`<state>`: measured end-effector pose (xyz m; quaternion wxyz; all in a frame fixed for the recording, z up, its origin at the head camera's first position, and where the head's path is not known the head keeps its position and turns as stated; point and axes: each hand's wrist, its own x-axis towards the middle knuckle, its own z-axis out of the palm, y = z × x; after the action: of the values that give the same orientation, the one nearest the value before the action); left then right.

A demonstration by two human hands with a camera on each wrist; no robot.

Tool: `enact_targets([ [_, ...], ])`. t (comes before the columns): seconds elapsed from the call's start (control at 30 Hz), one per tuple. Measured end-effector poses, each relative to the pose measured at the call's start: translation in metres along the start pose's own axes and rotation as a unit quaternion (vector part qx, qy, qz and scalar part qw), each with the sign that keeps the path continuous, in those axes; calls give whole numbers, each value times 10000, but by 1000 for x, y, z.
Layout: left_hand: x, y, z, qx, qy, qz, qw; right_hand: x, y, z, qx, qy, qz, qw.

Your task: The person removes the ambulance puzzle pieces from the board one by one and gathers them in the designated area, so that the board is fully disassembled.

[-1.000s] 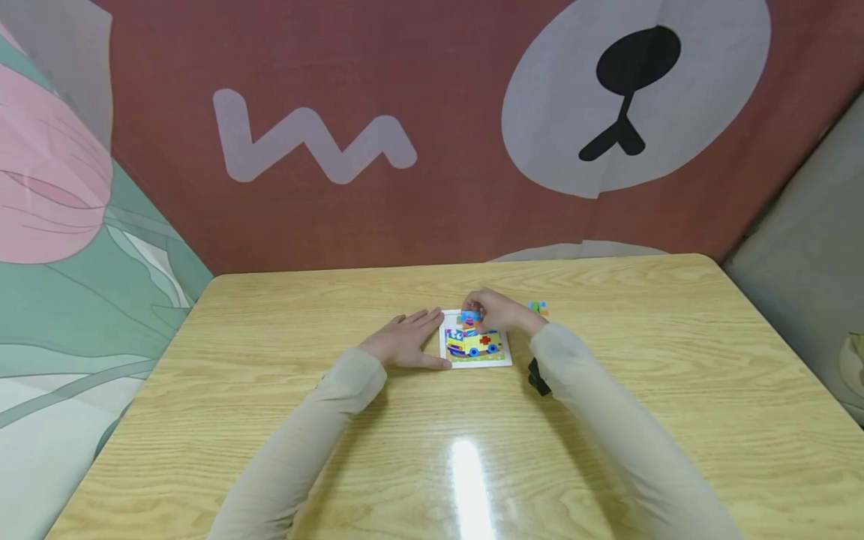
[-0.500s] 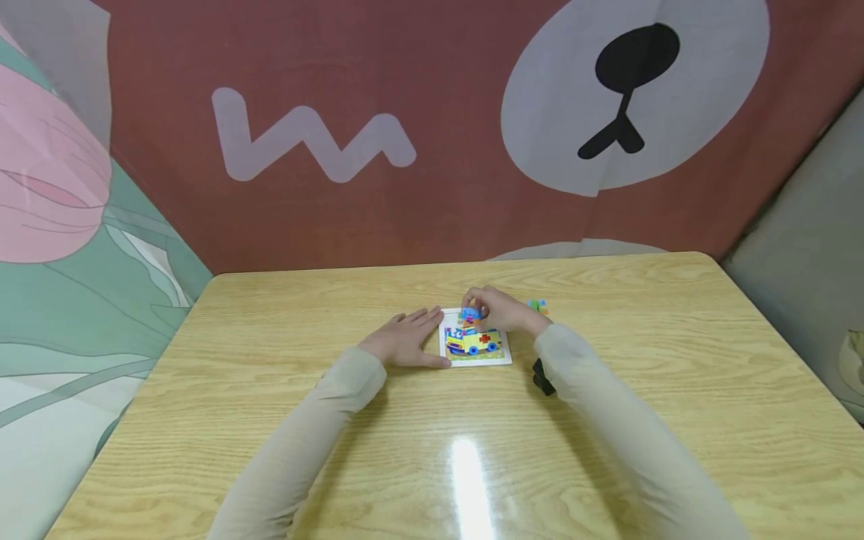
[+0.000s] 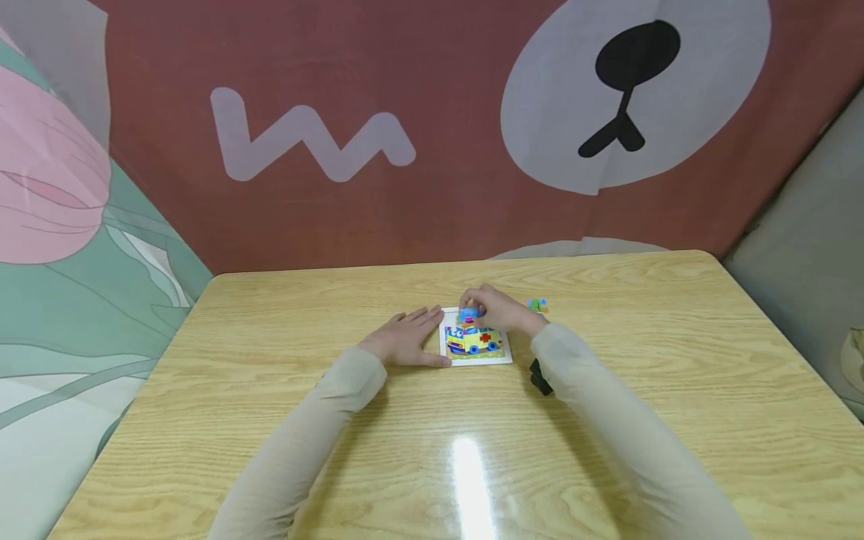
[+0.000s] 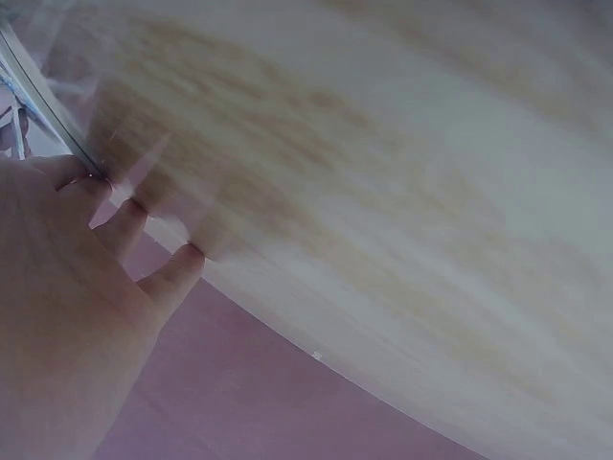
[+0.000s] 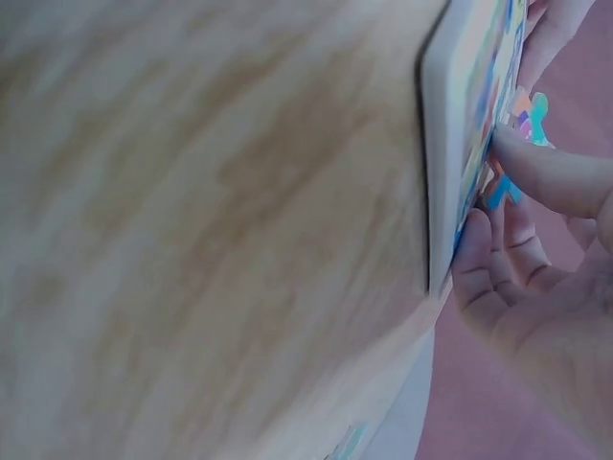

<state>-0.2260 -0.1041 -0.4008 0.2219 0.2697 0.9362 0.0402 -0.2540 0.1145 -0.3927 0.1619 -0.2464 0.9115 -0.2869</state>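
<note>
A white-framed puzzle board (image 3: pixel 475 361) with a yellow ambulance picture lies on the table; its edge also shows in the right wrist view (image 5: pixel 439 144). Flat beside the board's left side rests the left hand (image 3: pixel 403 342), fingers spread, fingertips and thumb touching the frame. In the left wrist view the same hand (image 4: pixel 77 307) has its fingers at the frame's edge. The right hand (image 3: pixel 501 310) pinches a blue puzzle piece (image 3: pixel 469 315) over the upper part of the board. Seen from its own wrist, the right hand (image 5: pixel 551 259) has thumb and fingers around the piece (image 5: pixel 502 189).
A loose green and blue piece (image 3: pixel 538 305) lies on the table beyond the right wrist. A black object (image 3: pixel 540 379) is partly hidden by the right sleeve. The wooden table (image 3: pixel 405 465) meets a printed brown cloth (image 3: pixel 459 210) at the back.
The right hand shifts only slightly over the board, keeping its pinch on the blue piece. The left hand stays at the frame's left side.
</note>
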Motion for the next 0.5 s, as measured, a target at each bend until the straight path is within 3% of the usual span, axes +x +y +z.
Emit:
enact_targets([
  [0.5, -1, 0, 0, -25, -12, -10, 10000, 0, 2, -1, 179, 147, 234, 9995],
])
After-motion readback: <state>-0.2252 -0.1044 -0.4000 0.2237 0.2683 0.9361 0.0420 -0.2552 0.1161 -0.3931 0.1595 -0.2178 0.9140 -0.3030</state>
